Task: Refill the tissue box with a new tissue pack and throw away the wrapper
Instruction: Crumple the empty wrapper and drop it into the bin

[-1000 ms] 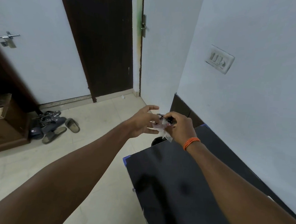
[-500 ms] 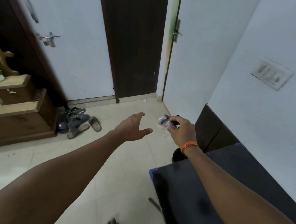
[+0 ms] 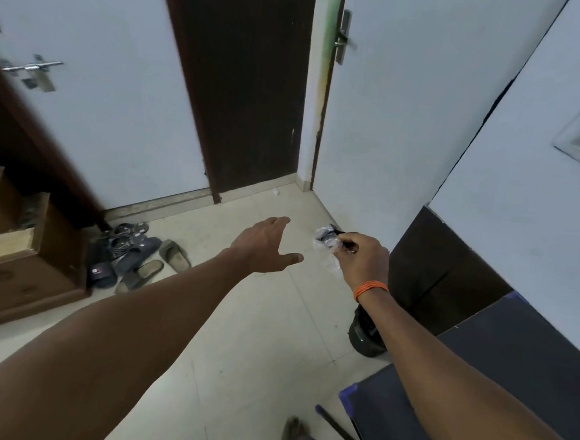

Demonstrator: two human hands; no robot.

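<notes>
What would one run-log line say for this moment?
right hand: gripping crumpled wrapper | left hand: open, empty | black bin: below right wrist

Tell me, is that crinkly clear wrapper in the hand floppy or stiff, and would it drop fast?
Probably floppy: the wrapper looks crumpled into a small wad in the right hand, with a loose tail hanging below. Likely very light, since a fingertip grip seems enough to hold it. Let go, it might flutter rather than drop straight, perhaps missing the dark bin beneath.
</notes>
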